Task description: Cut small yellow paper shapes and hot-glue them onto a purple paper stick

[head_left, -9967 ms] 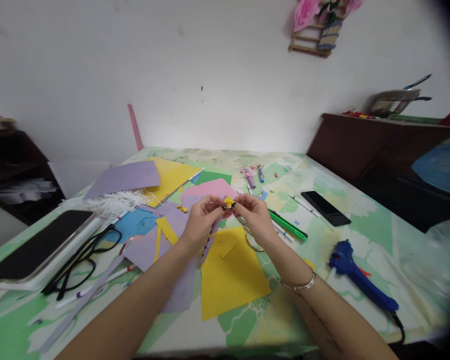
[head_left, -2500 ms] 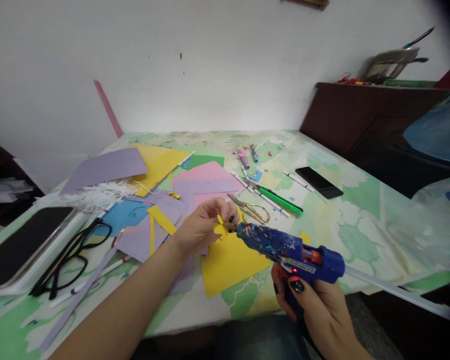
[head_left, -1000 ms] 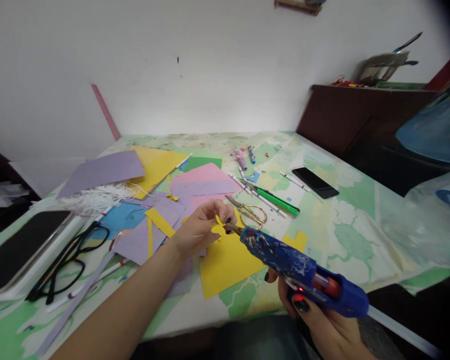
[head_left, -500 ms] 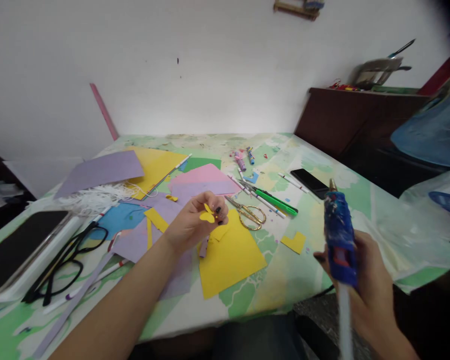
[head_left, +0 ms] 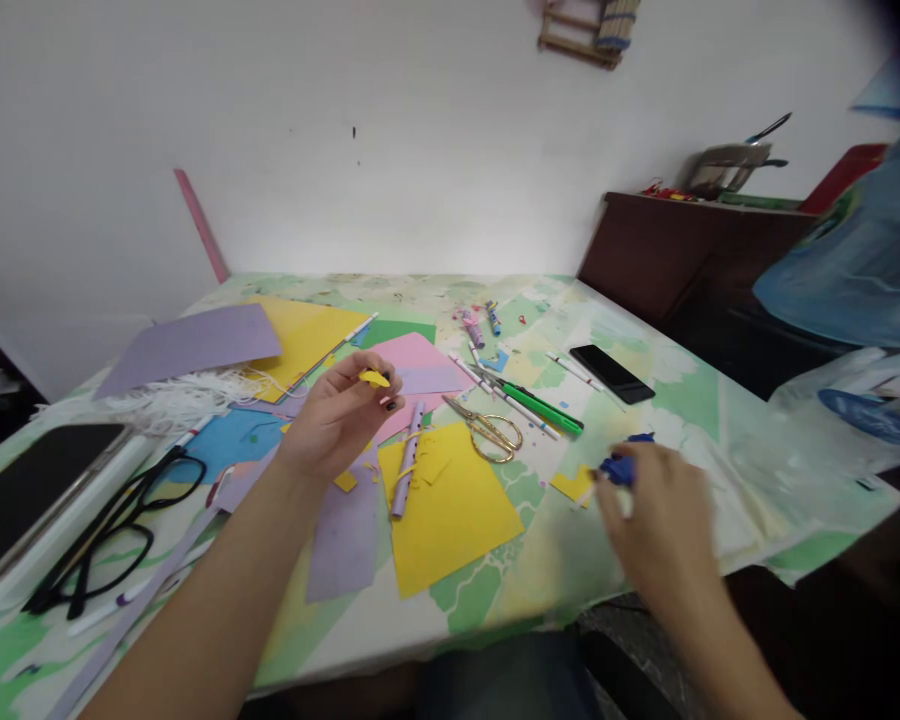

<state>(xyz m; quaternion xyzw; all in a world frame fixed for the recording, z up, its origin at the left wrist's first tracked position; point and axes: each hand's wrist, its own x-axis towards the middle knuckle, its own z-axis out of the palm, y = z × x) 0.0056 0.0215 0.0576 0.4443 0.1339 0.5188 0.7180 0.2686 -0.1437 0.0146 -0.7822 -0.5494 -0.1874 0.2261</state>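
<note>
Fingers (head_left: 391, 405) pinching yellow paper (head_left: 375, 379) (left), right hand (head_left: 661, 505) near table edge (head_left: 562, 614)

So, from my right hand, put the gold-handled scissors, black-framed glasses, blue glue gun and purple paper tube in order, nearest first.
1. Blue glue gun: right at your right hand.
2. Gold-handled scissors: to its left.
3. Purple paper tube: further left.
4. Black-framed glasses: far left.

Green-handled cutter (head_left: 544, 408); gold-handled scissors (head_left: 495, 437)

Glue gun (head_left: 619, 468), now lowered tableward beneath the right hand (head_left: 656, 500), at 3 o'clock from the yellow sheet (head_left: 450, 530); left hand (head_left: 341, 412) shifted toward 10 o'clock.
</note>
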